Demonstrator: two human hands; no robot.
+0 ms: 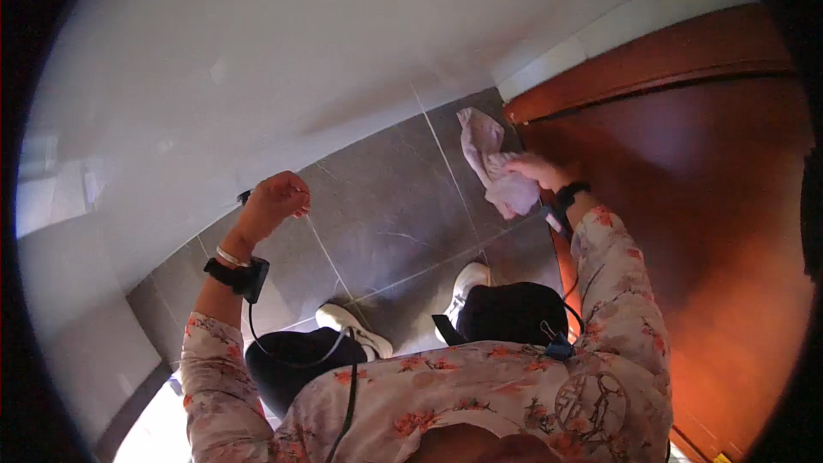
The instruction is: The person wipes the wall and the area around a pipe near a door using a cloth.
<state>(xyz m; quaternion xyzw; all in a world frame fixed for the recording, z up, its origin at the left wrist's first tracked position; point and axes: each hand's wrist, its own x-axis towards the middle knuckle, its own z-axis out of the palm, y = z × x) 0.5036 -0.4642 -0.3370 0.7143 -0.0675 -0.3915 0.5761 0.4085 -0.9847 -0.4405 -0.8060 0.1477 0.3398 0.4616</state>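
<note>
A crumpled pale pink cloth [482, 141] hangs from my right hand [537, 172], which grips it around the middle. That hand is held close to the reddish-brown wooden door [675, 206]. On the left, my left hand [276, 196] is raised near the white wall [244, 64] with its fingers curled in. Nothing shows in it, though the inside of the palm is hidden. Below both hands lies the grey tiled floor [379, 206].
My white shoes [468, 283] stand on the tiles. The door frame [643, 71] meets the wall at upper right. Black straps with devices sit on both wrists, and a cable [352, 392] runs down my front. Bright light enters at lower left.
</note>
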